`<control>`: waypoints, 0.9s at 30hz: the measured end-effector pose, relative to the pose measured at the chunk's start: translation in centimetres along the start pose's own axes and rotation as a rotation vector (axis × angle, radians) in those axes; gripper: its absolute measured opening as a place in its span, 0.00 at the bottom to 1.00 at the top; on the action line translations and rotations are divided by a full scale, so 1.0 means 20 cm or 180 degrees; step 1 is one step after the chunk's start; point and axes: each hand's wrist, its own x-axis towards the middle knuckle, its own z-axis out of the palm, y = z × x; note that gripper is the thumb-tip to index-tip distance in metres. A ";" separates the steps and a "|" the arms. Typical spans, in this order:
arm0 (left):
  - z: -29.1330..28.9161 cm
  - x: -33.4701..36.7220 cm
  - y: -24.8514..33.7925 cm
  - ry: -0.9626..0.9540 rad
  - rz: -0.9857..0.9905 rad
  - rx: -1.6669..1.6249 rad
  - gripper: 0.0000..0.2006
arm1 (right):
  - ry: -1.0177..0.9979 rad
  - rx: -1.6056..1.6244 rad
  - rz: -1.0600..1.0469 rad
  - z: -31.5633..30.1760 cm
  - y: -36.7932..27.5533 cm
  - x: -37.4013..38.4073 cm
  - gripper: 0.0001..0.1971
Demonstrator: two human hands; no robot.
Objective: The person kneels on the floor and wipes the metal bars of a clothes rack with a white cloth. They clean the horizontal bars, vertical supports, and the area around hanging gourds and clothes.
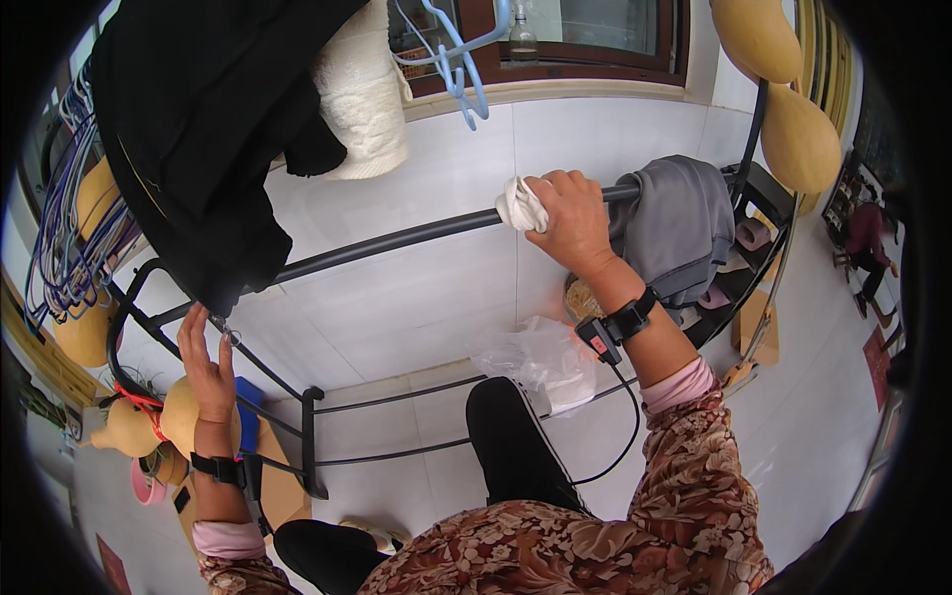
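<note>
Two bare hands work at a dark metal drying rack (397, 236). Nearest: floral patterned sleeves with pink cuffs, black trousers, one knee raised toward the rack. Left hand (206, 369) is raised, palm facing the rack, fingers loosely spread and pointing up; fingertips touch the hem of a black garment (198, 119) hanging above, next to a small metal bit at its edge. Its grip is open, flat, nothing clasped. Black strap on the left wrist.

Right hand (567, 220) reaches further out, arm extended, wrist bent down, fingers curled over the rack's top rail. Its grip is closed around a white cloth (520, 205), crumpled, soft, pressed on the round rail. A black wrist strap with a small device and a thin cable is on that arm.

Just right of the hand, a grey garment (684, 223), smooth knit, is draped over the same rail. Below, a clear crinkly plastic bag (540, 359) rests on the lower bars. Left side: tan smooth gourds (164, 421). Further up: a cream ribbed knit (365, 94), pale blue plastic hangers (461, 59), white glossy wall tiles, and a dark wood window frame.
</note>
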 end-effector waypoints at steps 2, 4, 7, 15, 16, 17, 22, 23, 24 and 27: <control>0.01 0.05 -0.05 -0.0170 -0.0127 -0.0056 0.23 | 0.0025 -0.0011 -0.0010 0.00 0.00 0.00 0.31; 0.03 0.07 -0.10 -0.0349 -0.0341 -0.0059 0.23 | 0.0065 -0.0005 -0.0020 0.01 0.00 0.00 0.31; 0.06 0.08 -0.15 -0.0532 -0.0369 -0.0115 0.23 | 0.0058 -0.0031 -0.0028 0.01 0.00 0.00 0.31; 0.11 0.18 -0.26 -0.1295 -0.0608 -0.0698 0.23 | -0.0041 0.0012 -0.0014 0.00 0.00 0.00 0.31; 0.11 0.19 -0.28 -0.1370 -0.0571 -0.0705 0.23 | -0.0090 0.0032 0.0006 0.00 0.00 0.00 0.31; 0.12 0.19 -0.30 -0.1389 -0.0750 -0.0991 0.21 | -0.0062 0.0040 -0.0015 -0.01 0.00 0.00 0.31; 0.16 0.18 -0.44 -0.1331 -0.0681 -0.1704 0.19 | 0.0004 0.0126 -0.0089 -0.02 0.01 -0.02 0.32; 0.16 0.18 -0.47 -0.1370 -0.0514 -0.1408 0.19 | -0.0007 0.0151 -0.0155 -0.02 0.03 -0.02 0.32; 0.14 0.18 -0.50 -0.1404 -0.0351 -0.1113 0.20 | -0.0042 0.0171 -0.0196 -0.03 0.06 -0.04 0.33; 0.13 0.17 -0.58 -0.1444 -0.0354 -0.1019 0.21 | -0.0057 0.0173 -0.0190 -0.06 0.20 -0.08 0.33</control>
